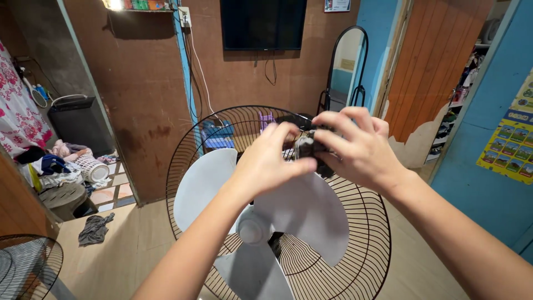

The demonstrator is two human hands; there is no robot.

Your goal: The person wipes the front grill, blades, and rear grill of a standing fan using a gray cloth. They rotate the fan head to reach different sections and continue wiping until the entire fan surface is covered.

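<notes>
A stand fan faces upward below me, its black wire rear guard [355, 261] ringing white blades [302, 214] and a white hub [254, 226]. Both hands meet above the fan's far side. My left hand [269, 164] pinches a small dark object [307, 147], maybe a fan part, between thumb and fingers. My right hand [358, 147] curls over the same object from the right, and its fingers hide most of it.
A second black fan guard [25, 264] lies at the lower left. A grey rag [94, 229] is on the floor. Laundry and a white basket [91, 168] fill the left doorway. A standing mirror [345, 66] and wall television [262, 23] are behind.
</notes>
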